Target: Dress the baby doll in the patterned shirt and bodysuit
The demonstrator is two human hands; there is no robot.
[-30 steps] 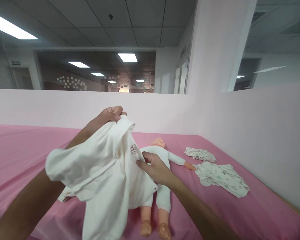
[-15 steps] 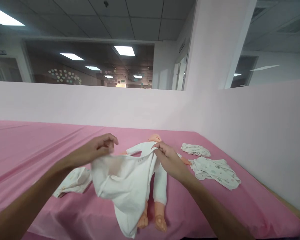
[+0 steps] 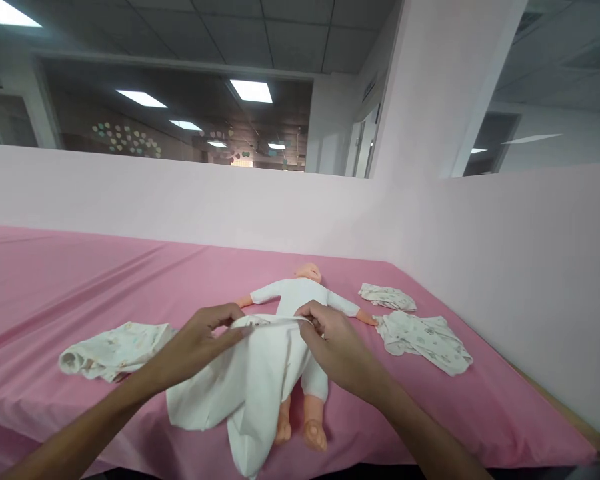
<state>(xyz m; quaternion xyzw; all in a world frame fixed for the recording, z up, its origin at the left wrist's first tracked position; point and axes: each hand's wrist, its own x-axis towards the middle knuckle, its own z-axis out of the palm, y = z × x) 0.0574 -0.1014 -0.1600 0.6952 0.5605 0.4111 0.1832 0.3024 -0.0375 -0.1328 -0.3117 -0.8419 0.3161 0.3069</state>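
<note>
A white baby garment (image 3: pixel 260 373) hangs from both hands, its upper edge pulled fairly straight between them. My left hand (image 3: pixel 213 330) pinches that edge at its left end, near some small marks that look like snaps or print. At the right end my right hand (image 3: pixel 327 333) grips the same edge with thumb and fingers. Behind the cloth lies a baby doll (image 3: pixel 303 293) on its back, in a white long-sleeved suit, arms spread and bare feet toward me. The garment covers part of its trunk and one leg.
The bed has a pink sheet (image 3: pixel 105 273). A folded patterned cloth (image 3: pixel 117 350) lies at the left. Two more patterned cloths, a small one (image 3: pixel 387 297) and a larger one (image 3: pixel 425 340), lie right of the doll. White walls (image 3: pixel 180 200) with windows stand behind and at the right.
My left hand, apart from the garment's edge before, has moved right and down and now pinches it. The upper edge is shorter and straighter between the hands. The view has shifted slightly.
</note>
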